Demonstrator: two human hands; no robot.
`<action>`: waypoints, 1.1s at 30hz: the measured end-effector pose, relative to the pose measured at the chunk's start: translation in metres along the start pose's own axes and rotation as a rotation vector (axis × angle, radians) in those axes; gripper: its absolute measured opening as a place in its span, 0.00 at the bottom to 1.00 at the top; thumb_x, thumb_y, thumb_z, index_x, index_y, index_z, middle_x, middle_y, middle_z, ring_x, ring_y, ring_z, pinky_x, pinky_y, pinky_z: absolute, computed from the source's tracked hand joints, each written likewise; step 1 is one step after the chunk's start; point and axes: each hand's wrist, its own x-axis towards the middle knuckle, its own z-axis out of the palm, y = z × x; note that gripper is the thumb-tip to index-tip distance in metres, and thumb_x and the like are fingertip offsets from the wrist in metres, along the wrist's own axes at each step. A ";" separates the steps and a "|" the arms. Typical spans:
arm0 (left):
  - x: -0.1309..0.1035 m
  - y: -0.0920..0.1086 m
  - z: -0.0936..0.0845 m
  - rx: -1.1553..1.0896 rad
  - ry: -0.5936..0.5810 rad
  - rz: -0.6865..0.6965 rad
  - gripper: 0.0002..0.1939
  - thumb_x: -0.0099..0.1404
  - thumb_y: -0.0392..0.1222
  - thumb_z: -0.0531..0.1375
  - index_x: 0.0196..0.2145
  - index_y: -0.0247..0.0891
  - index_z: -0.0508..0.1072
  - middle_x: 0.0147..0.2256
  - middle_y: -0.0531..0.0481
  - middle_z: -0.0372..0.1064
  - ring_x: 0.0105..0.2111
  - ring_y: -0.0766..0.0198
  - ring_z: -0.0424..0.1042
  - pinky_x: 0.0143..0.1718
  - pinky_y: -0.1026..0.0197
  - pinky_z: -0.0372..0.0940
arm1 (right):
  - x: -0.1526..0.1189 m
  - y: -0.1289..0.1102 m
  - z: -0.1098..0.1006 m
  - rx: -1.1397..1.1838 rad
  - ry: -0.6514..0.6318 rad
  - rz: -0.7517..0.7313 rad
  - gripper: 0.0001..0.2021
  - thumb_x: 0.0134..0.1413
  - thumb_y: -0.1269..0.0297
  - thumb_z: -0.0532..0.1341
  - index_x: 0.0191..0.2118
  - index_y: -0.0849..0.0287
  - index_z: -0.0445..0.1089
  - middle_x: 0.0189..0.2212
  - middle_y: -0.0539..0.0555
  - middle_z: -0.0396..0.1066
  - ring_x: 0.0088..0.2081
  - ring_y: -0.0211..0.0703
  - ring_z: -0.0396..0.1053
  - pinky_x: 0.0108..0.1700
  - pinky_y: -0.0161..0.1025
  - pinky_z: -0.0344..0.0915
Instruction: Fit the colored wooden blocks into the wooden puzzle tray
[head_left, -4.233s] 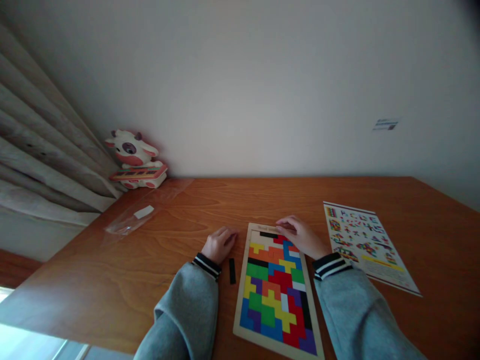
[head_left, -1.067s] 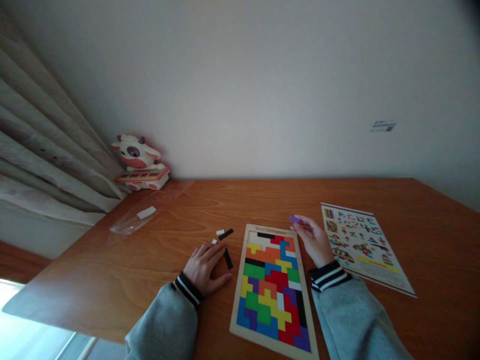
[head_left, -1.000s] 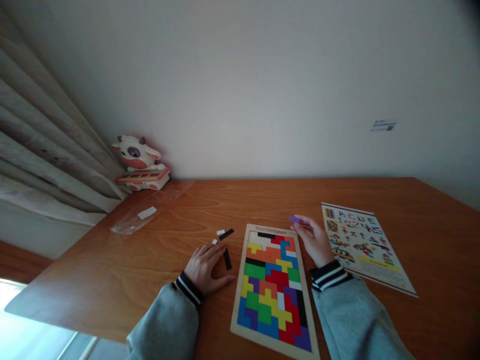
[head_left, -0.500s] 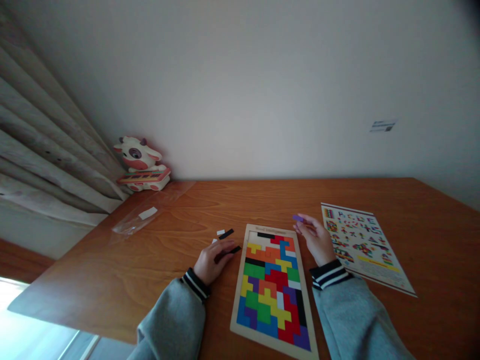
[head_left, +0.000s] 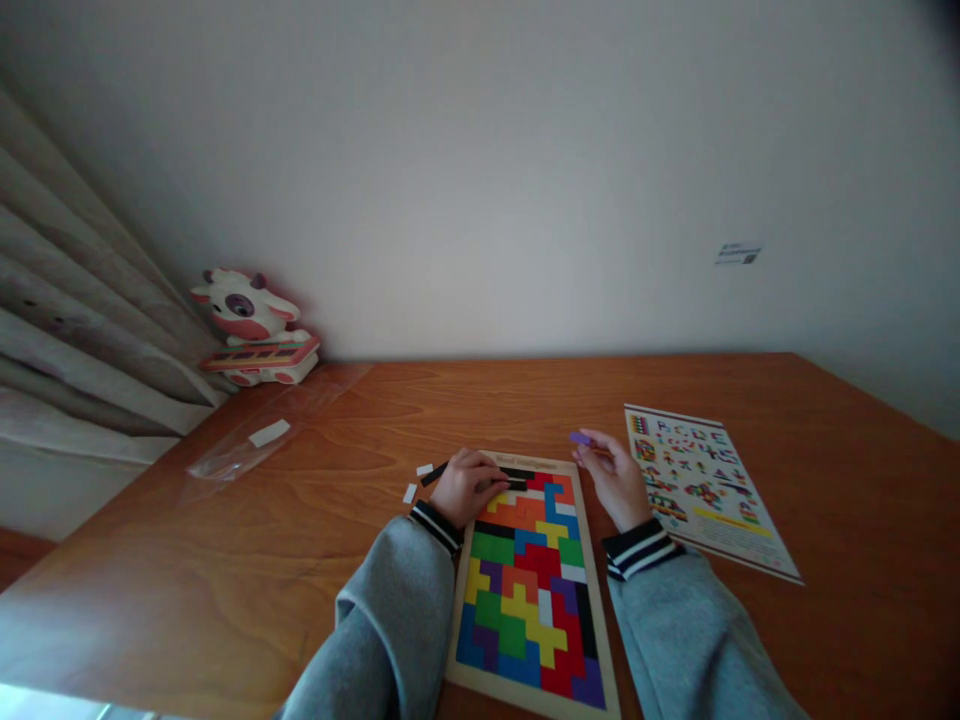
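Observation:
A wooden block puzzle board (head_left: pixel 459 640) lies in front of me, mostly filled with coloured pieces. My left hand (head_left: pixel 466 487) is closed on a black bar-shaped puzzle piece (head_left: pixel 517 486) over the board's upper left part. That piece lies just below another black bar (head_left: pixel 517 473) at the top of the board. To the right of the board's top corner, my right hand (head_left: pixel 616 480) pinches a purple puzzle piece (head_left: pixel 580 438) above the table. Beside my left hand a loose black bar (head_left: pixel 433 474) and two small white pieces (head_left: pixel 409 493) rest on the table.
A printed pattern sheet (head_left: pixel 709 500) lies to the right of the board. At the back left stands a cow-shaped toy keyboard (head_left: pixel 259 330), with a clear plastic bag (head_left: pixel 225 462) in front of it. A curtain (head_left: pixel 82 330) hangs at the left.
My left hand has carried the black bar rightward from the table onto the upper part of the board. My right hand still holds the purple piece. The view has shifted slightly.

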 end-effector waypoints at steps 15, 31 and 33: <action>-0.031 0.028 -0.015 0.147 -0.138 0.100 0.16 0.70 0.41 0.54 0.53 0.40 0.72 0.47 0.44 0.76 0.49 0.54 0.71 0.49 0.49 0.68 | -0.003 -0.008 0.002 -0.057 -0.013 -0.008 0.28 0.47 0.40 0.65 0.47 0.57 0.70 0.44 0.60 0.75 0.39 0.49 0.77 0.47 0.51 0.73; -0.025 0.007 -0.030 0.101 0.122 -0.129 0.11 0.68 0.37 0.54 0.46 0.39 0.73 0.42 0.44 0.74 0.43 0.55 0.72 0.47 0.50 0.67 | -0.006 -0.008 0.003 -0.118 -0.015 -0.038 0.25 0.47 0.43 0.66 0.44 0.58 0.71 0.40 0.60 0.77 0.39 0.52 0.76 0.46 0.51 0.72; -0.025 0.007 -0.029 0.096 0.132 -0.139 0.11 0.68 0.37 0.54 0.45 0.39 0.73 0.41 0.45 0.74 0.43 0.56 0.72 0.46 0.51 0.68 | -0.007 -0.011 0.003 -0.147 -0.039 -0.039 0.22 0.49 0.45 0.66 0.41 0.57 0.73 0.40 0.59 0.77 0.41 0.52 0.76 0.48 0.51 0.71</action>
